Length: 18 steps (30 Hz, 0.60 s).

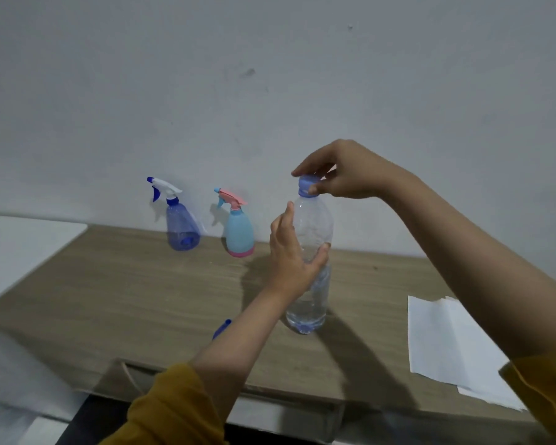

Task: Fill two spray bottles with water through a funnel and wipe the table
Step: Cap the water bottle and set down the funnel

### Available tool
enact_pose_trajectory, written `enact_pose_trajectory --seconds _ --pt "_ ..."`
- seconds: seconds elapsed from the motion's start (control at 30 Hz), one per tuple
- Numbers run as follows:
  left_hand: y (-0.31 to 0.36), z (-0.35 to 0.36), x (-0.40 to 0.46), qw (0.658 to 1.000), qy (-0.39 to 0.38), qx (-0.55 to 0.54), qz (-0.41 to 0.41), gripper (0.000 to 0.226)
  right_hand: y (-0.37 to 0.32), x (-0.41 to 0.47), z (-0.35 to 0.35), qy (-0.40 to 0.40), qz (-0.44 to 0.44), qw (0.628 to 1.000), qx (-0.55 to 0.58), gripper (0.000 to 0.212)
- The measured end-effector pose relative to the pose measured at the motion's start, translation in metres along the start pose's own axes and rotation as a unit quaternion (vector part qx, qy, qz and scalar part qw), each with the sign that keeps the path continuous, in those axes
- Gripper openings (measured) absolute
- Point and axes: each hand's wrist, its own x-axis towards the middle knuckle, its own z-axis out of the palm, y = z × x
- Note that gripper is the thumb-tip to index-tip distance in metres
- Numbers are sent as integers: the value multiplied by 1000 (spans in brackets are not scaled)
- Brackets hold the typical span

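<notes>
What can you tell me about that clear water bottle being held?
The water bottle is clear, thin plastic with a blue cap. It stands upright on the wooden table, with water showing in its lower part. The left hand grips its middle and the right hand pinches the cap, which is on the neck.

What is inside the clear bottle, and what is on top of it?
The clear bottle holds water, level unclear. On top sits a blue cap, pinched by the right hand; the left hand partly covers its middle.
</notes>
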Motion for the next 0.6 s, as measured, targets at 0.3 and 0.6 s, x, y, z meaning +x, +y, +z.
enact_pose_trajectory --seconds 0.3,0.6 --pt "-1 0 3 1000 2 15 -16 91 -24 18 -7 -86 9 982 -170 21" --pt "2 -1 3 999 -15 29 -29 92 -25 11 7 -70 37 974 -212 29"
